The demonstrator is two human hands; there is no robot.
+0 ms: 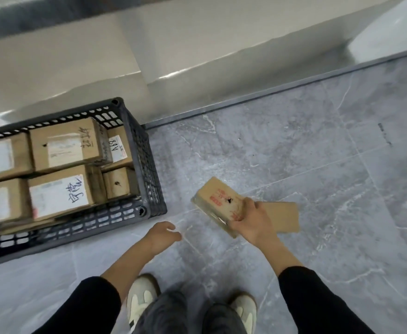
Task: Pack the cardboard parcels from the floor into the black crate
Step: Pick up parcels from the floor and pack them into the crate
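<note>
My right hand point(253, 219) grips a flat cardboard parcel point(215, 200) with red print, held tilted just above the floor. Under and behind it a second flat cardboard parcel point(285, 216) lies on the grey tiles, partly hidden by my hand. My left hand point(165, 233) hovers with loosely curled fingers and holds nothing, just right of the black crate point(147, 169). The crate stands at the left and holds several brown parcels point(65, 143) with white labels and handwriting.
A pale wall with a dark skirting strip point(270, 92) runs behind the crate and along the floor's far edge. My two feet in light shoes point(142, 300) stand at the bottom centre. Grey marbled tiles point(318, 153) stretch to the right.
</note>
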